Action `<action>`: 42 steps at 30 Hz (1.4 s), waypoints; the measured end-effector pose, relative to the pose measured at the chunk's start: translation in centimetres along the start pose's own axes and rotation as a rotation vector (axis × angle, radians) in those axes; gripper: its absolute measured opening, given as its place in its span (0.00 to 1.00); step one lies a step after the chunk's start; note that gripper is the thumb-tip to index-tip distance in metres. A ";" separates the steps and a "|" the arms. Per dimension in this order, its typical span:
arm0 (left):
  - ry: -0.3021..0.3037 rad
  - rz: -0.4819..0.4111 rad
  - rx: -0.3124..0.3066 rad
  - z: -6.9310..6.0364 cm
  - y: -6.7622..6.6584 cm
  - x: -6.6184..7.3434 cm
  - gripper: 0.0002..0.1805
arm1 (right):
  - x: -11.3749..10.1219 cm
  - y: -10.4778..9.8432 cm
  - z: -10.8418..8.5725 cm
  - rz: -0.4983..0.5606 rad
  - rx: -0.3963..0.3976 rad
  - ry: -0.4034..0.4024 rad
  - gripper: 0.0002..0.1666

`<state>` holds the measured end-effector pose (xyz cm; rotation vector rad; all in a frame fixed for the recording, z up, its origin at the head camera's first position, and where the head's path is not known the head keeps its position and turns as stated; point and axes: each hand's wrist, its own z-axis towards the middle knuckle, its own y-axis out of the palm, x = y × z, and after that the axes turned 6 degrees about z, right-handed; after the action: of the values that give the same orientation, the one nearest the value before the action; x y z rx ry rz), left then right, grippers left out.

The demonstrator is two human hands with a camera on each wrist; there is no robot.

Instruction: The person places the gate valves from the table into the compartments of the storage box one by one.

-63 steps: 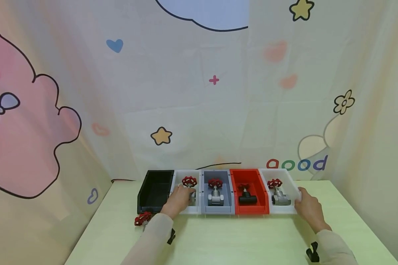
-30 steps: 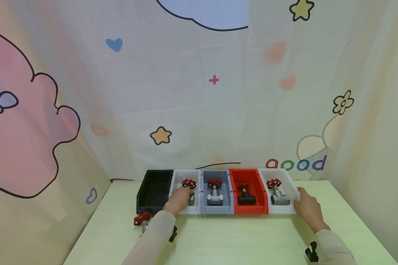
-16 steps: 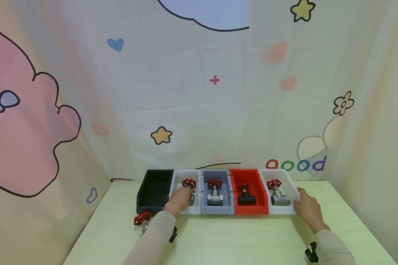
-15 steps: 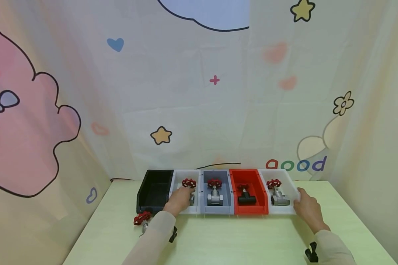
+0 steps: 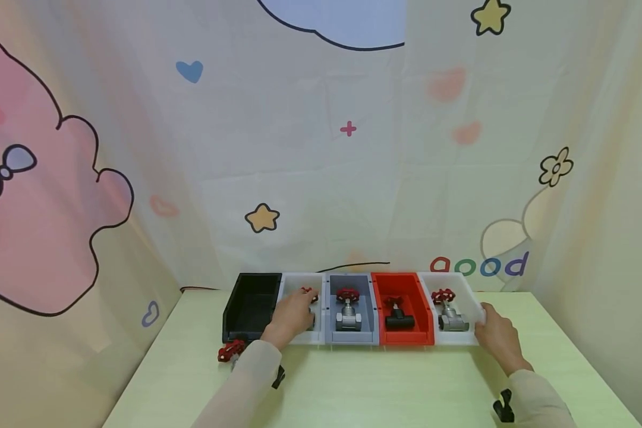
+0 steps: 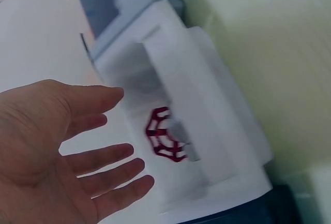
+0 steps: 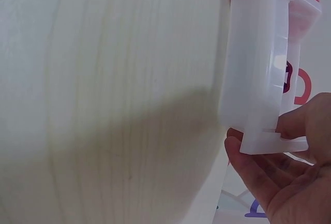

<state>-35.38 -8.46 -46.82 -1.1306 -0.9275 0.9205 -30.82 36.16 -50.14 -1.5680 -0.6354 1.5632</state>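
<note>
My left hand point(image 5: 293, 314) is over the left white bin point(image 5: 307, 339), its fingers apart and holding nothing in the left wrist view. In that bin lies a metal valve point(image 6: 178, 132) with a red handwheel; in the head view my hand covers most of it. A gap shows between my fingers and the valve. At the row's far end, my right hand point(image 5: 500, 339) grips the side wall of the right white bin point(image 7: 251, 84), thumb on the inside and fingers outside. A silver valve point(image 5: 452, 321) with a red handwheel lies in that bin.
Between the white bins stand a grey bin point(image 5: 351, 337) with a silver valve point(image 5: 348, 321) and a red bin point(image 5: 406, 337) with a black valve point(image 5: 399, 321). A black bin point(image 5: 251, 303) ends the row at left. Before it, another red-wheeled valve point(image 5: 231, 351) lies on the table point(image 5: 374, 386).
My left hand has let go of the valve in the left white bin and risen slightly, its fingers now reaching over the handwheel. The right hand keeps its grip on the bin.
</note>
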 end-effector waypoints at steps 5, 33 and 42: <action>0.019 0.024 0.052 -0.5 -1.3 0.5 0.26 | 0.2 0.0 0.1 0.003 0.003 0.002 0.33; 0.103 0.092 0.170 -4.9 -4.3 2.2 0.34 | 0.4 0.4 0.0 -0.002 0.013 -0.021 0.32; 0.100 0.109 0.204 -6.7 -5.1 2.1 0.33 | 0.1 0.2 0.0 -0.003 0.000 -0.009 0.32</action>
<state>-27.81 -9.54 -42.73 -1.0490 -0.6796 1.0138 -30.82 36.15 -50.33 -1.5594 -0.6424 1.5690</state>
